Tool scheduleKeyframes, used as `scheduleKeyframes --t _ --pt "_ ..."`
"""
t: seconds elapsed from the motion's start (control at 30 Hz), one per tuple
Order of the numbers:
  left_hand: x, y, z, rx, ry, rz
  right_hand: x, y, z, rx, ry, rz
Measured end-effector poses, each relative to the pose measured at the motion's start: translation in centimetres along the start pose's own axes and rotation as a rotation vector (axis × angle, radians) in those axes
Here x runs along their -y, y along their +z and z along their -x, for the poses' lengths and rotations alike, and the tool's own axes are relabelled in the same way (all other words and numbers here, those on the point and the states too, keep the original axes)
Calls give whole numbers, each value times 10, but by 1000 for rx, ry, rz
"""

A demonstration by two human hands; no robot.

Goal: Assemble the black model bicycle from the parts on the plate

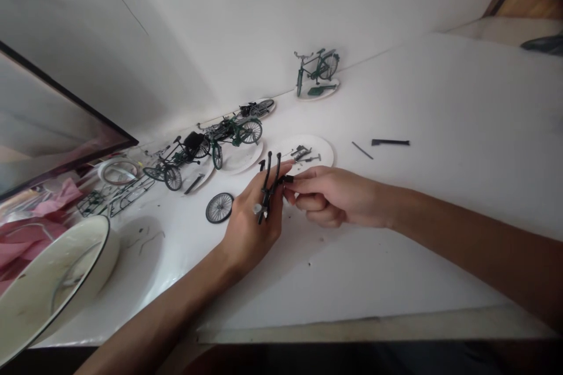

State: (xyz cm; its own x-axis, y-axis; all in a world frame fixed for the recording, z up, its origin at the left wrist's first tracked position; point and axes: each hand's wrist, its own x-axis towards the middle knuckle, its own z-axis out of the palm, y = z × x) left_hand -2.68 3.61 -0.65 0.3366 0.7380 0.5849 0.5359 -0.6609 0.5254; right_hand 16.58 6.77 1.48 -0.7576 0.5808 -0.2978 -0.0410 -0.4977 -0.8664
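Observation:
My left hand (255, 220) is closed around a black model bicycle frame (266, 190), whose thin tubes stick up past the fingers. From the right, my right hand (323, 196) pinches a small black block-shaped part (288, 179), perhaps a pedal, at the side of the frame. Whether that part is joined to the frame is hidden by the fingers. A loose spoked wheel (219, 207) lies just left of my left hand. Behind both hands is a white plate (326, 155) with small grey and black parts on it.
Several model bicycles (237, 132) stand on plates along the wall, and a green one (319, 67) stands farther back. A black bar (390, 142) and a thin rod (362, 150) lie right of the plate. An enamel basin (103, 246) stands at the left, near flat frame parts (129, 192).

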Motion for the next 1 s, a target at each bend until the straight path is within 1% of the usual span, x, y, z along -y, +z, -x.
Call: scheduleKeyframes --t 0.07,0.1,0.17,0.27,0.3,0.37,0.43,0.57,0.73,0.87,1.0 --pt "1 -1 0 4 -78 42 -4 -2 -3 -62 -93 130" --pt "2 -1 -1 0 -108 73 -6 -2 -3 -118 -146 227" --pt "3 -2 -1 -7 -134 128 -8 -2 -2 -273 -265 472" --pt "5 -3 -2 0 -111 106 -8 1 2 -506 -484 803" --pt "6 -2 -2 7 -95 74 -9 1 3 -556 -550 866" --pt "6 -2 -2 19 -60 23 -10 2 3 -595 -645 936" --pt "6 -2 -2 39 -47 5 -12 1 2 -606 -672 959" --pt "5 -4 -4 75 -45 26 -15 -1 -2 -660 -659 926" --pt "8 -6 -3 99 -7 -26 -14 -2 -5 -636 -667 830" --pt "10 -7 -2 109 39 -62 -12 -4 -5 -649 -643 813" --pt "10 -8 -4 133 0 -27 -12 -7 -5 -631 -643 802"
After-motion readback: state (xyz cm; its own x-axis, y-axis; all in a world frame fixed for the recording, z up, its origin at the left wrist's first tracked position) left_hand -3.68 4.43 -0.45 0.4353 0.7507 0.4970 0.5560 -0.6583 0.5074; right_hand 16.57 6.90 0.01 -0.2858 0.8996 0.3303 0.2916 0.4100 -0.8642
